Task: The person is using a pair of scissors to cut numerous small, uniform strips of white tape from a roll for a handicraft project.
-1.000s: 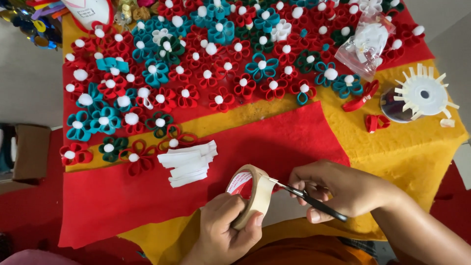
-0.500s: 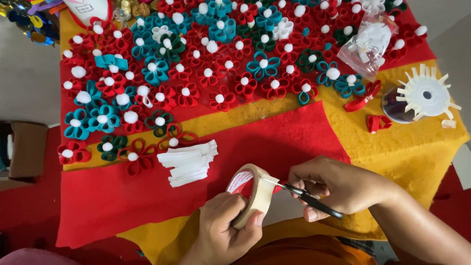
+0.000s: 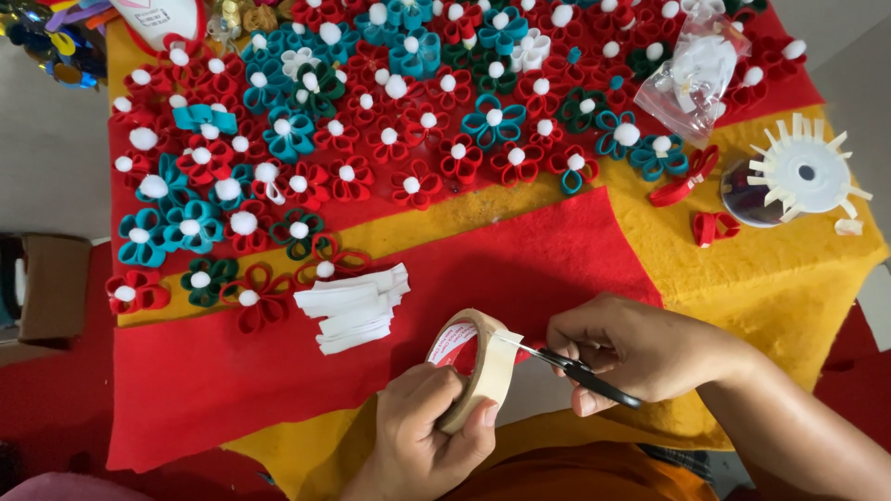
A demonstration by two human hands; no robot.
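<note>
Beige masking tape, on a roll (image 3: 471,365) with a red and white core, sits at the near edge of the work surface, grasped in the left hand (image 3: 422,434), whose thumb lies along the outer face while the fingers curl behind it. A short length of tape is drawn off the top of the roll towards the right. The right hand (image 3: 636,350) is clenched round the dark handles of a pair of scissors (image 3: 566,365), and the blades reach the pulled-out tape at its free end; whether the blades are closed on it cannot be told. Both hands work above a sheet of red felt (image 3: 520,269), which overlies a yellow felt sheet (image 3: 789,278) covering the table. Just beyond the roll, on the red felt, lies a loose stack of white paper strips (image 3: 353,306). To the right, on the yellow felt, rest two small red loops (image 3: 715,225) and, near the edge, a white toothed disc (image 3: 806,172) on top of a dark round container. Farther off, the surface carries many red, teal and dark green looped flowers (image 3: 413,181), each with a white pompom centre. A clear plastic bag (image 3: 696,79) holding white pieces lies among the flowers at the far right.
</note>
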